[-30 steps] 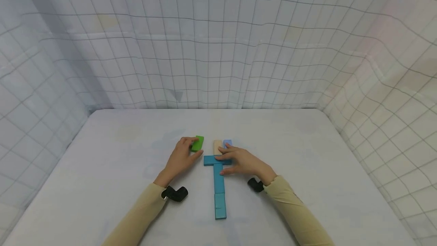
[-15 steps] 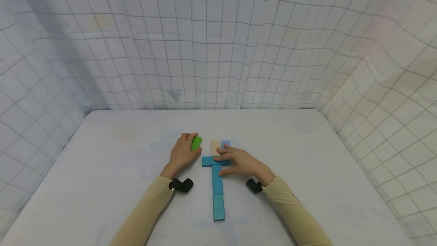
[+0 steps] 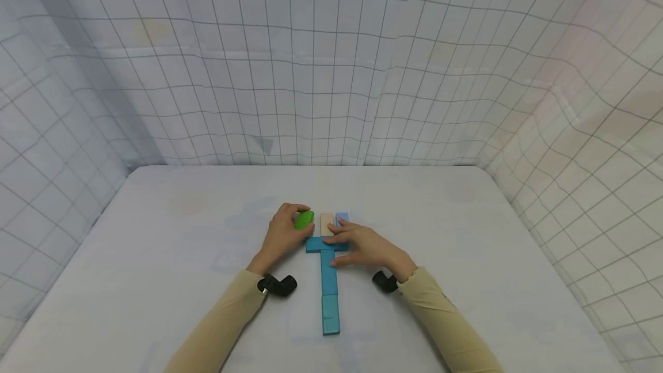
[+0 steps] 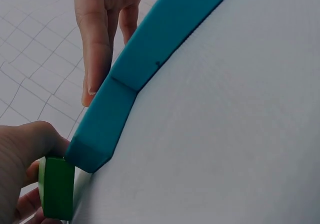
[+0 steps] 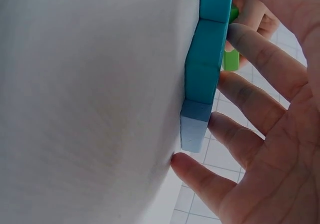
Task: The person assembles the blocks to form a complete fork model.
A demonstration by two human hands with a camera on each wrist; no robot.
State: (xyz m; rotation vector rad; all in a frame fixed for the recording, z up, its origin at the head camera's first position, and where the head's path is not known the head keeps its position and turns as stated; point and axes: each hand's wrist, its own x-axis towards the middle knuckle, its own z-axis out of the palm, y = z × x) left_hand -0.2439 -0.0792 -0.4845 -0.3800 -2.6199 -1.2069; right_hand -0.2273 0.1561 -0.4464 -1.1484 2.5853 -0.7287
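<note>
My left hand [image 3: 279,238] pinches a green block [image 3: 304,220] between thumb and fingers, just left of a beige block [image 3: 326,224]. In the left wrist view the green block [image 4: 59,189] appears close beside the end of the blue crossbar block [image 4: 97,139]. My right hand [image 3: 370,246] rests with spread fingers over the crossbar's right part, its fingertips touching the blocks. A light blue block [image 3: 342,217] stands at the crossbar's far right and is partly covered by these fingers. Below the crossbar run a blue stem block [image 3: 328,278] and a teal block [image 3: 330,315].
The blocks lie on a white table [image 3: 440,206] with rounded far corners. White cloth with a dark grid [image 3: 331,73] hangs behind it and at both sides. Black camera mounts [image 3: 279,285] sit at the wrists.
My left hand has closed its fingers round the green block, tilted it and brought it right, nearer the beige block. The right hand has stayed on the crossbar.
</note>
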